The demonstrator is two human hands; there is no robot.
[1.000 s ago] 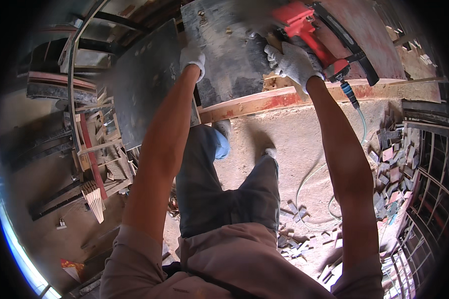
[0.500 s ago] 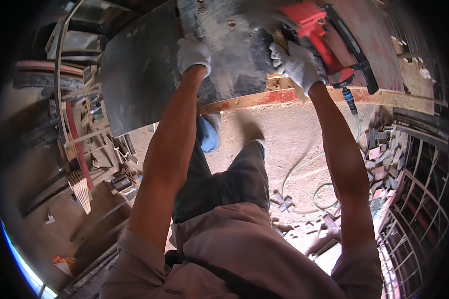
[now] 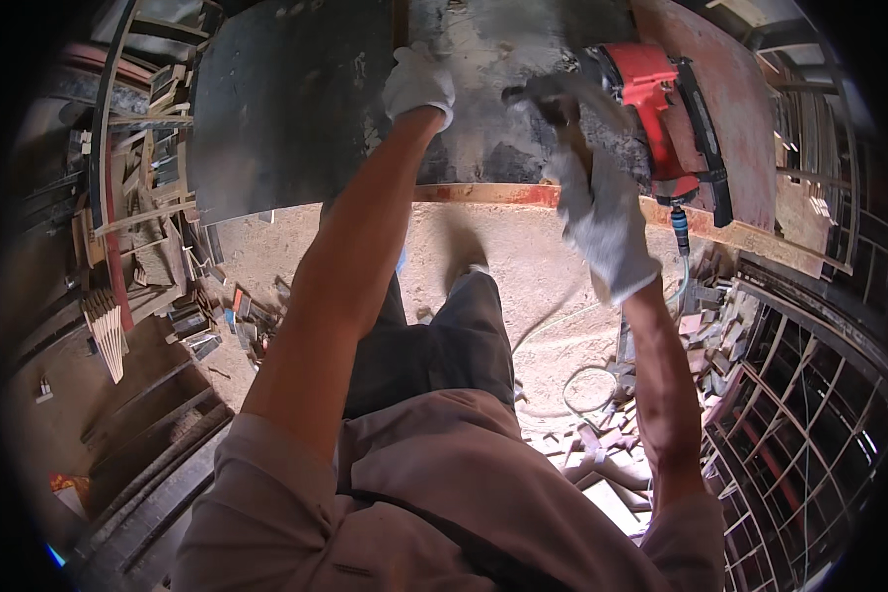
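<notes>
the gloved left hand [image 3: 419,84] is pressing flat, fingers together, on a dull grey, scuffed tabletop [image 3: 286,109], while the right hand [image 3: 602,212] (woven white glove) is wrapping its fingers around the grip of a boxy red power tool [image 3: 661,109] lying near the tabletop's front edge. a rust-red wooden beam [image 3: 503,194] is running along that edge, and sandy floor [image 3: 296,247] is lying open below, with timber offcuts [image 3: 661,326] crowding the right.

White work gloves, short beige sleeves, dark trousers.

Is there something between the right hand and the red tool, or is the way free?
Nothing visible stands between them. The right hand, gloved, is already beside the red tool on the grey board; whether it grips the handle I cannot tell. The left hand rests apart on the board.
</notes>
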